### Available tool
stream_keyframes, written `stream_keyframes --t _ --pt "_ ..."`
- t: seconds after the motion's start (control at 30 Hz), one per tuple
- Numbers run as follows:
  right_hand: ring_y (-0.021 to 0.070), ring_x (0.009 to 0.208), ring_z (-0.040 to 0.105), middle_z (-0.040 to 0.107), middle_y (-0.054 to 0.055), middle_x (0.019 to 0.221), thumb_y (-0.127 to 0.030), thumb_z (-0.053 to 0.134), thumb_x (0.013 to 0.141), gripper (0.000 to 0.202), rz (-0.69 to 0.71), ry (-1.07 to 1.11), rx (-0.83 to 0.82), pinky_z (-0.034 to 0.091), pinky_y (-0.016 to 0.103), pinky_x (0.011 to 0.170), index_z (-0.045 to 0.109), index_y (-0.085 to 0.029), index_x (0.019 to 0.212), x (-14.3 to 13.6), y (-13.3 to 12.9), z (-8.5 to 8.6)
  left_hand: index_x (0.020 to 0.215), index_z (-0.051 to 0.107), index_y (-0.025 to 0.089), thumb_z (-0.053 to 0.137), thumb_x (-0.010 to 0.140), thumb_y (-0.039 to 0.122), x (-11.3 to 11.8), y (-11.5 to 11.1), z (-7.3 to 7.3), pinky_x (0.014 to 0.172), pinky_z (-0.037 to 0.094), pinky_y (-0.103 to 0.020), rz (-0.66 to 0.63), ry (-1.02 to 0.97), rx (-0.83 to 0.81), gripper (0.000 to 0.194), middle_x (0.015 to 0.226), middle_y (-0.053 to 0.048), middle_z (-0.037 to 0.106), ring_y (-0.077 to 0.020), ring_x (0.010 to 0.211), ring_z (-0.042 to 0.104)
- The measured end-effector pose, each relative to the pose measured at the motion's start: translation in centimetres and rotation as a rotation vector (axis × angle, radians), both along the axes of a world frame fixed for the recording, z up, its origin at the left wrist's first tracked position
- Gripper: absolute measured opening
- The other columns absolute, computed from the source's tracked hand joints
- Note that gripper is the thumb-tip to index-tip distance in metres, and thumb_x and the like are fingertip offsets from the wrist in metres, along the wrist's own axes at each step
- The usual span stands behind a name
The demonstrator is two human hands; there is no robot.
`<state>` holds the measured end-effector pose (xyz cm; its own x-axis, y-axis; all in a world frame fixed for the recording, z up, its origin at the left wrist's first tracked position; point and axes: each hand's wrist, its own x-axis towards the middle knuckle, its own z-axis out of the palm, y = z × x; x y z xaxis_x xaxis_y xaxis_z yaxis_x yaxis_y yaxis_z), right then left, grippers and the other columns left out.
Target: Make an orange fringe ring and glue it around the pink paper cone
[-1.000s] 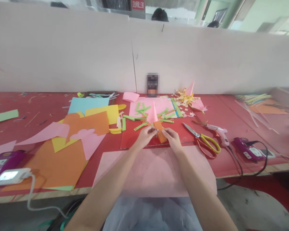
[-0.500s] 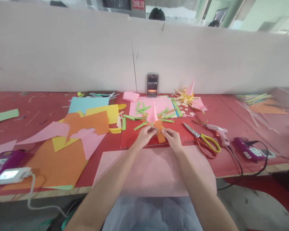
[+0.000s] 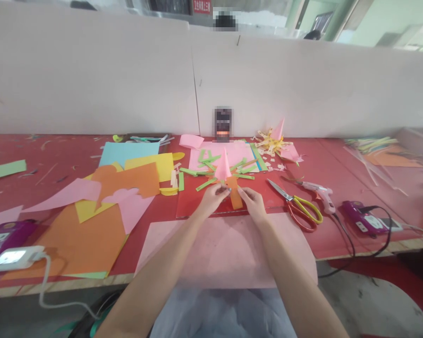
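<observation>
A pink paper cone [image 3: 223, 166] stands at the middle of the red table, with green paper strips [image 3: 205, 184] spreading out around its base. Just below the cone, an orange paper strip [image 3: 236, 197] hangs down between my hands. My left hand [image 3: 213, 196] is closed in a pinch at the strip's upper left, close to the cone's base. On the strip's right edge, the fingers of my right hand [image 3: 252, 199] are pinched. Both hands are over a red board [image 3: 190, 202]; the fingertips of the left one are partly hidden.
Scissors [image 3: 298, 205] and a pink glue gun [image 3: 320, 193] with a black cable lie to the right. Orange paper [image 3: 88, 239] and other coloured sheets cover the left. A second pink cone [image 3: 278, 130] stands at the back. A pink sheet [image 3: 229, 253] lies beneath my forearms.
</observation>
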<state>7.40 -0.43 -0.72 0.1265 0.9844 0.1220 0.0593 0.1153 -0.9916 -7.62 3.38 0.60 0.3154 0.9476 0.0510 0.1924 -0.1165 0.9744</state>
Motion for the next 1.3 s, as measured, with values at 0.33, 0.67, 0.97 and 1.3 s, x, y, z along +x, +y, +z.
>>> stream_keyframes --t 0.33,0.67,0.97,1.3 --pt "0.0144 0.071 0.057 0.062 0.002 0.075 -0.044 0.058 0.070 0.027 0.027 0.003 -0.013 0.045 0.027 0.069 0.061 -0.018 0.075 -0.1 -0.1 0.2 0.079 0.056 0.017 0.055 0.072 0.032 -0.1 0.0 0.1 0.070 0.045 -0.027 0.092 0.022 0.080 0.016 0.080 -0.002 0.060 -0.0146 0.077 0.057" --pt "0.0162 0.075 0.060 0.064 0.003 0.078 -0.043 0.055 0.073 0.026 -0.028 -0.063 0.050 0.047 0.029 0.070 0.061 -0.019 0.077 -0.4 -0.1 -0.1 0.086 0.059 0.021 0.048 0.080 0.026 0.0 -1.1 0.6 0.069 0.044 -0.025 0.089 0.360 0.486 0.013 0.088 -0.003 0.060 -0.0133 0.075 0.057" --pt "0.0162 0.076 0.060 0.065 0.003 0.078 -0.039 0.053 0.075 0.022 0.022 -0.081 0.026 0.046 0.028 0.071 0.059 -0.018 0.081 -0.5 -0.1 -0.1 0.089 0.063 0.022 0.045 0.082 0.025 0.1 -0.9 0.3 0.076 0.045 -0.030 0.050 0.427 0.468 0.019 0.092 -0.005 0.066 -0.0181 0.084 0.061" --pt "0.0161 0.080 0.059 0.064 0.003 0.080 -0.038 0.051 0.077 0.021 0.011 -0.167 0.058 0.044 0.027 0.073 0.058 -0.019 0.080 -0.5 -0.1 -0.3 0.091 0.062 0.020 0.043 0.084 0.025 -0.1 -0.8 0.2 0.072 0.045 -0.029 0.019 0.567 0.566 0.020 0.090 -0.004 0.067 -0.0185 0.082 0.061"
